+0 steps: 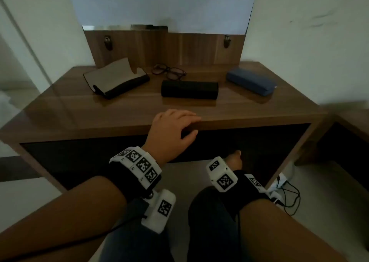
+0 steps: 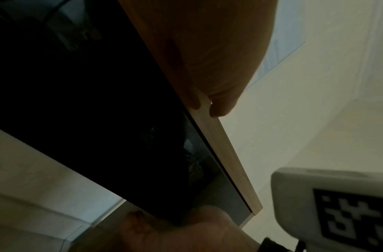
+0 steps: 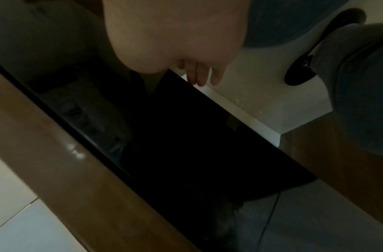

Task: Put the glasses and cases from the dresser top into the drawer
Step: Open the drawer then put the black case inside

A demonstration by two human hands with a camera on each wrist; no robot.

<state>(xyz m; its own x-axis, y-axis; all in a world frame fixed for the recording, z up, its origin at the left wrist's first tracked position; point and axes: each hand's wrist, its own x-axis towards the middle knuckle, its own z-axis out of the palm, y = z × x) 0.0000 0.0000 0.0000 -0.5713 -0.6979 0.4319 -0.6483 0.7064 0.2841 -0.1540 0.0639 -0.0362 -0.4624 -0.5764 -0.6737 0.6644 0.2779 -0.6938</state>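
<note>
On the wooden dresser top (image 1: 99, 112) lie dark-framed glasses (image 1: 168, 72), a closed black case (image 1: 189, 89) in front of them, a blue case (image 1: 251, 81) at the right, and an open black case with a pale lining (image 1: 115, 78) at the left. My left hand (image 1: 194, 127) grips the top's front edge, fingers on top and thumb underneath; the left wrist view shows the left hand (image 2: 207, 105) on that edge. My right hand (image 1: 236, 158) is low in front of the dark drawer front (image 1: 99, 156), and its fingers (image 3: 199, 75) hang relaxed and hold nothing.
A mirror (image 1: 159, 2) stands at the dresser's back against the wall. A lower wooden table (image 1: 349, 126) adjoins the right side. Cables and a plug strip (image 1: 285, 191) lie on the floor at the right. My knees (image 1: 209, 221) are close to the dresser front.
</note>
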